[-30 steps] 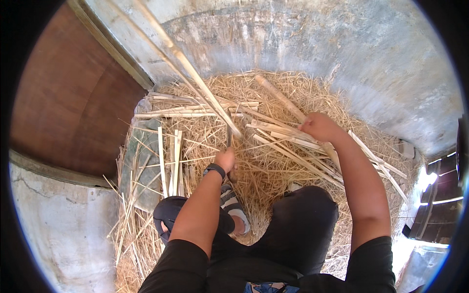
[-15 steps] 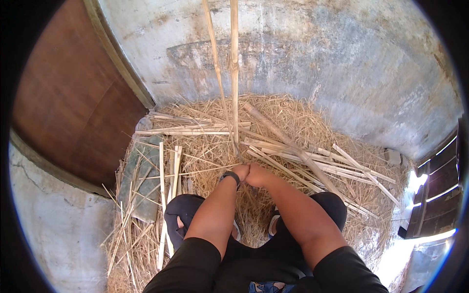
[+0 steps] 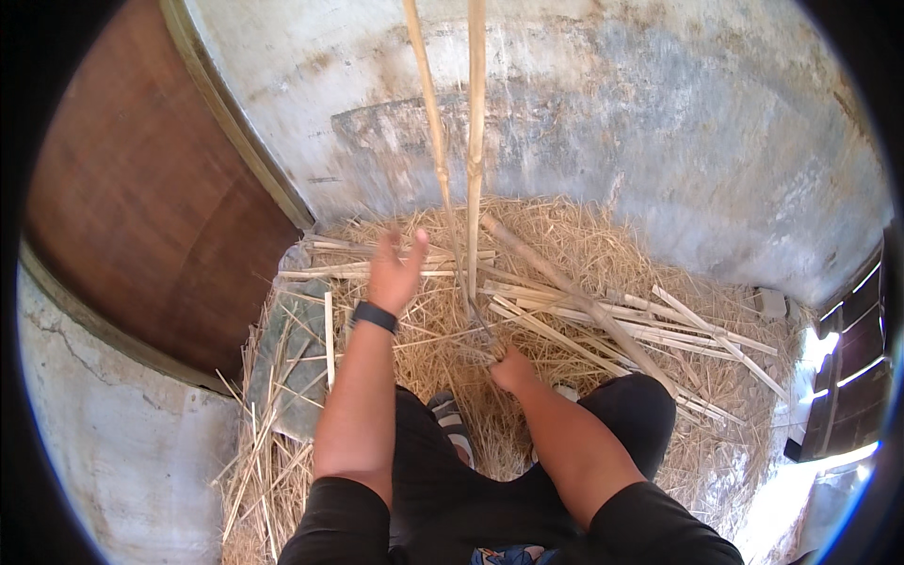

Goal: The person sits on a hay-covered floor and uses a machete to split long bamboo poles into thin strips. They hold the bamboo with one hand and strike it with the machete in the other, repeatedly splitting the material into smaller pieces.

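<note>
A stained wall (image 3: 659, 141) rises behind the split bamboo (image 3: 476, 141), whose two lengths stand parted above the straw (image 3: 438, 363). Below the bamboo's lower end, the right hand (image 3: 513, 370) is wrapped around a knife (image 3: 482, 328), its blade close to that end. The left hand (image 3: 395, 275), fingers loose and holding nothing, hovers left of the bamboo.

Golden straw (image 3: 603, 254), cream strips (image 3: 692, 321), blotchy grey wall (image 3: 659, 122).
We see rusty brown stains on that wall, a reddish-brown door (image 3: 141, 198) with a tan frame (image 3: 229, 111), and a grey-green sheet (image 3: 299, 400). We note pale yellow canes (image 3: 476, 141), a duller tan pole (image 3: 557, 281), black wristband (image 3: 377, 317), black sleeves (image 3: 339, 513), black trousers (image 3: 626, 414), a shoe (image 3: 450, 419) banded grey and white, and a blue patterned print (image 3: 513, 556).
</note>
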Demonstrator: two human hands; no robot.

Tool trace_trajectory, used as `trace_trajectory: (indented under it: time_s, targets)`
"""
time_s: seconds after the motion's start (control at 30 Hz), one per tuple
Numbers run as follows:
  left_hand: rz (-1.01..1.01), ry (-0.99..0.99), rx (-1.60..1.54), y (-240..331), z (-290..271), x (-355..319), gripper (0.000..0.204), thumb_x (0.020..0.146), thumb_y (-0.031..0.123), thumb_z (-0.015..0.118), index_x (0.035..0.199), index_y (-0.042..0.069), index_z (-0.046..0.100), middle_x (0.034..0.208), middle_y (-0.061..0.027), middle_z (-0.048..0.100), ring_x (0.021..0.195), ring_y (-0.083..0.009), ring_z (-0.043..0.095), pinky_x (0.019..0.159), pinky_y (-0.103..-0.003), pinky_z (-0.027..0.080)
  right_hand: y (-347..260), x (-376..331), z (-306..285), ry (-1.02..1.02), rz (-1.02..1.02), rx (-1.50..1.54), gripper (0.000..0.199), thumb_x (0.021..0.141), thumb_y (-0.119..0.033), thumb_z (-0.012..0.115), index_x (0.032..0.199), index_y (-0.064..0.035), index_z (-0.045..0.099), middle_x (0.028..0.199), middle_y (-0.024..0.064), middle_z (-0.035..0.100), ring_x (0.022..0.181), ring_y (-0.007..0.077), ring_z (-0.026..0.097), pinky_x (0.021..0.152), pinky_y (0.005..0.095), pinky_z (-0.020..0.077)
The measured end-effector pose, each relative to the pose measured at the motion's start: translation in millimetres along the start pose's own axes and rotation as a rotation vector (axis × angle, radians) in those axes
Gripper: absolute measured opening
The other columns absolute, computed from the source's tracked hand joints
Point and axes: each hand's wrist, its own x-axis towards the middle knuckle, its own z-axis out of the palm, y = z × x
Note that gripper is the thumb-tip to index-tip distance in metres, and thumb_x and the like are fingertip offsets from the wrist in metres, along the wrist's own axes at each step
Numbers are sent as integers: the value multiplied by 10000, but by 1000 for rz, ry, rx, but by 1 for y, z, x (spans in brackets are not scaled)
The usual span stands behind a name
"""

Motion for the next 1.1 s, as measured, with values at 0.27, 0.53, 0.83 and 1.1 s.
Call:
trace_trajectory:
  time_s: [0.27,0.53,0.83,1.1]
  targets:
    - [375,190,-292,122,-56,44,835,956,537,699,1439,-90,432,1317,-248,592,1166,-278,609,957,-383,517,-8,-6,1,30,-199,-181,671,1005,-419,606,1437,76,466,1173,290,687,1077,406,680,911,494,549]
    - [307,185,-485,126,-61,52,566,1038,584,528,992,23,597,738,-14,535,654,-141,542,626,-291,439,-8,6,12,96,-164,-285,653,975,-298,650,1464,76,433,1109,271,712,1039,402,696,914,485,554]
    - [277,177,-729,110,-49,61,624,1020,696,428,765,130,359,673,11,330,558,-121,319,514,-296,289,-6,39,23,129,-183,-348,469,908,-215,687,1270,62,578,1007,254,726,946,385,717,820,477,589]
    - [190,265,-846,93,-67,84,643,1006,712,441,761,123,361,644,8,308,545,-121,262,489,-296,240,-3,75,3,-31,-263,-310,395,840,-140,694,1163,80,632,983,268,714,916,410,702,851,487,556]
